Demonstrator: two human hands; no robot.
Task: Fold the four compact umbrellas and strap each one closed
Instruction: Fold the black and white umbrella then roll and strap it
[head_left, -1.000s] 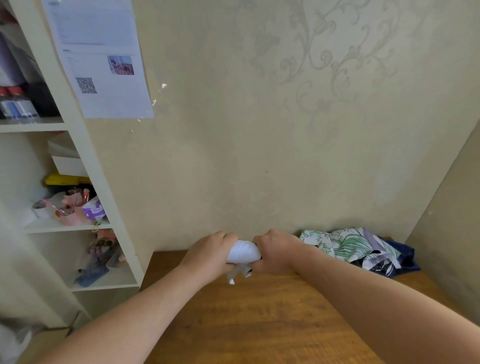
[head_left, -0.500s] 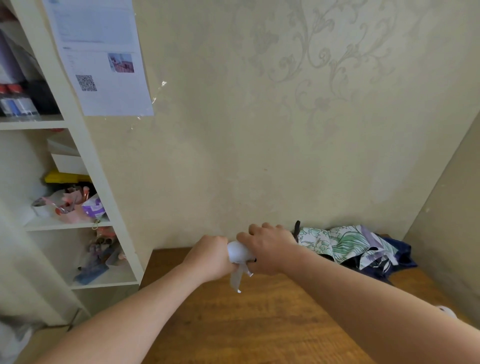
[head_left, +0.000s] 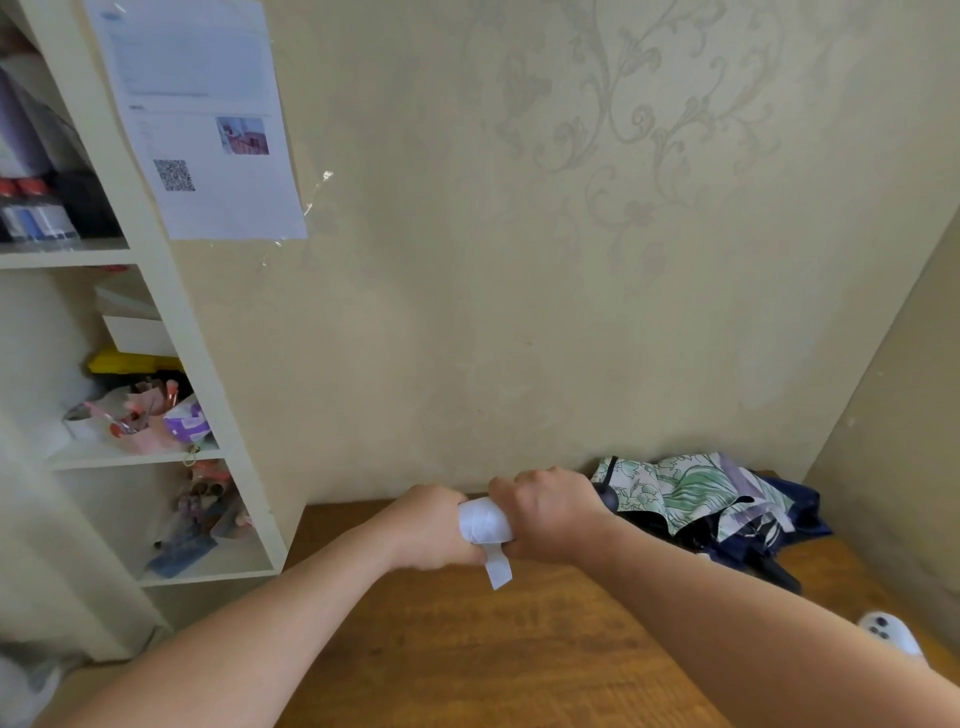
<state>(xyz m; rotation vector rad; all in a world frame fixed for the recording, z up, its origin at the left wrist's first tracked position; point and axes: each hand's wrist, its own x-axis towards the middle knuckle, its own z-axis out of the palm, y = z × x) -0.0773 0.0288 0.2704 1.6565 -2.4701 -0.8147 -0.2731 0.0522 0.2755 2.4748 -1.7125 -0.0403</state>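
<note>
Both my left hand (head_left: 434, 525) and right hand (head_left: 550, 514) clamp the rolled white umbrella (head_left: 483, 521) above the table (head_left: 519, 649), its strap (head_left: 497, 569) dangling loose, so if either grip slackens I reckon the cloth could unroll.

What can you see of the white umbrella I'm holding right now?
The white umbrella shows only as a short rolled bundle of pale, smooth fabric, lying roughly level above the wooden table. The left hand grips one end and the right hand grips the other, hiding both ends. Its white strap hangs loose below, unfastened.
</note>
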